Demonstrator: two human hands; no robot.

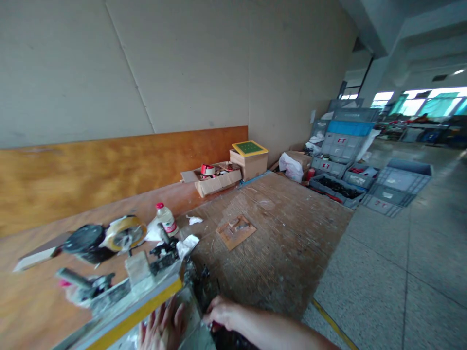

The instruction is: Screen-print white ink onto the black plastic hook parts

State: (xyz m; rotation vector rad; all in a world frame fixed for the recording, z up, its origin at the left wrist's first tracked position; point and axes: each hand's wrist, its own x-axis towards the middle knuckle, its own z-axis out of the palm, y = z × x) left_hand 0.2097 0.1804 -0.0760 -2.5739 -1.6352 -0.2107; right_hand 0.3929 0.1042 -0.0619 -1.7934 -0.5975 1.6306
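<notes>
My left hand (pixel 162 326) lies with its fingers spread on a grey surface at the bottom of the view, just below a yellow strip (pixel 146 311). To its right, my right hand (pixel 221 313) has its fingers curled together beside a heap of small black parts (pixel 204 282); whatever it may hold is hidden. Beyond the strip stand metal clamps with black bases (pixel 164 253) and a pale block (pixel 138 268).
A tape roll (pixel 126 233), a black tub (pixel 85 240) and a red-capped bottle (pixel 167 218) stand at the left. A small board (pixel 236 231) lies mid-table. Cardboard boxes (pixel 250 165) sit by the wall, and grey crates (pixel 345 146) are stacked at the right.
</notes>
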